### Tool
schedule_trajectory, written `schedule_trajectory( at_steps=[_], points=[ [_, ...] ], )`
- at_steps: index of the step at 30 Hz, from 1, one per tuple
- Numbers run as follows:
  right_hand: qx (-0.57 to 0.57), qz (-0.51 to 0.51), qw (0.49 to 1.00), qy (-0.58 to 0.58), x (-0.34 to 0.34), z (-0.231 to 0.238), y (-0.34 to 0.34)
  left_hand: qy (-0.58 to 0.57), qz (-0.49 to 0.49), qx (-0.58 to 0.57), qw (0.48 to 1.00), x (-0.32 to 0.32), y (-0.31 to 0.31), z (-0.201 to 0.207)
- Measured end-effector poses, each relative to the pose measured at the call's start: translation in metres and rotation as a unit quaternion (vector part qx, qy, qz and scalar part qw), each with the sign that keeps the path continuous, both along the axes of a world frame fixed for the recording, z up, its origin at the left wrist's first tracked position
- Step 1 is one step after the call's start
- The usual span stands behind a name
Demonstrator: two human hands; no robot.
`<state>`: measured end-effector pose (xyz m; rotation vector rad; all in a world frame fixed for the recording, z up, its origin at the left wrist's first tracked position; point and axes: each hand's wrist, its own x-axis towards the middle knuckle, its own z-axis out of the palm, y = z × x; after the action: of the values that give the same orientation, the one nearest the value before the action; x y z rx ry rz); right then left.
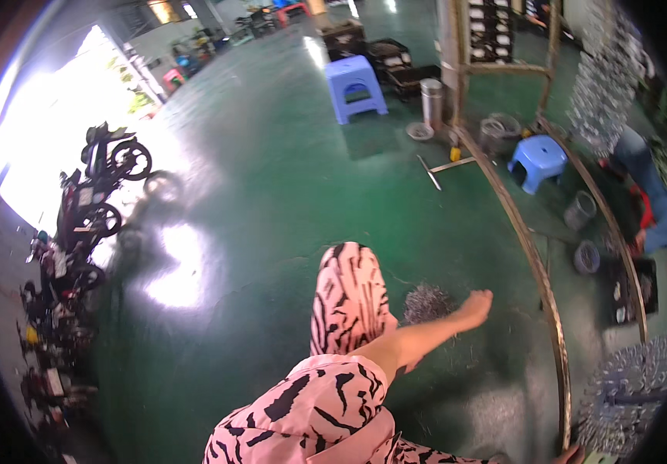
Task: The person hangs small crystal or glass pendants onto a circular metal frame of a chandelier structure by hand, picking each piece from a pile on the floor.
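My left hand (pixel 477 306) reaches out to the right, its fingers curled closed. Whatever it may hold is too small to make out. Just left of it, a heap of small shiny metal pieces (pixel 427 304) lies on the green floor, partly behind my forearm. Only a bit of my right hand (pixel 571 455) shows at the lower right edge, beside the lower end of a worn metal rail (pixel 552 329); its fingers are mostly cut off. Close to that hand hangs a dense cluster of clear or silvery pieces (pixel 629 390). My knee in pink, black-striped cloth (pixel 349 294) is left of the heap.
The rail belongs to a tall wheeled frame (pixel 451 69). Blue plastic stools (pixel 355 81) stand ahead and at right. Small buckets (pixel 581 210) and a black crate (pixel 644 290) sit near another person's arm (pixel 658 220). Motorbikes (pixel 78 209) line the left side.
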<state>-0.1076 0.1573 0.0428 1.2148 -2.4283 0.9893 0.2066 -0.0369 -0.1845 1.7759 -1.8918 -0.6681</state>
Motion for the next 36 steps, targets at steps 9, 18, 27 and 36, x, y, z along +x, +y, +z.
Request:
schedule_trajectory(
  at_steps=[9, 18, 27, 36],
  points=[
    [-0.025, 0.107, 0.979, -0.174, -0.012, 0.004, 0.012, 0.535, -0.235, 0.152, 0.797, -0.191, 0.113, 0.146],
    [-0.109, 0.164, 0.942, -0.271, 0.020, 0.029, 0.045, 0.563, -0.200, 0.108, 0.795, -0.256, 0.146, 0.168],
    [-0.083, 0.110, 0.926, -0.352, -0.030, -0.010, 0.049, 0.462, -0.353, 0.109, 0.806, -0.244, 0.141, 0.176],
    [-0.098, 0.147, 0.894, -0.411, -0.016, 0.018, 0.040, 0.446, -0.392, 0.141, 0.792, -0.210, 0.127, 0.201]
  ],
)
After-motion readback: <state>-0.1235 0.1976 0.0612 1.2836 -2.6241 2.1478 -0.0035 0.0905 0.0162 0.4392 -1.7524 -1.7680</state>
